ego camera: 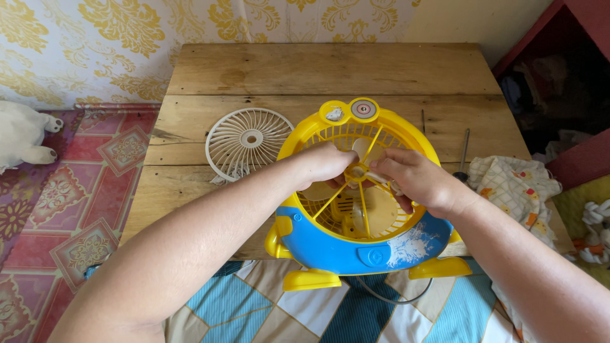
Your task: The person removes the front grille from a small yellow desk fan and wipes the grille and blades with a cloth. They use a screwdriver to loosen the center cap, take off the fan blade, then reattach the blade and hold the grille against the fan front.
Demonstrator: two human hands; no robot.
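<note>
A round yellow and blue toy-shaped fan (356, 244) stands at the near edge of a low wooden table (330, 76), its open front facing me. My left hand (324, 164) and my right hand (413, 176) both reach into the fan's yellow housing. Their fingers meet at the small hub (358, 170) in the middle, from which thin yellow blades spread. My left fingers curl around the hub's left side and my right fingertips pinch it from the right. A white round fan grille (249, 141) lies flat on the table to the left.
A screwdriver (463, 159) lies at the table's right edge beside a patterned cloth (515, 187). A checked blue blanket (356, 311) covers the near side. A white soft toy (22, 136) rests on the patterned floor mat at left. A red cabinet (565, 76) stands at right.
</note>
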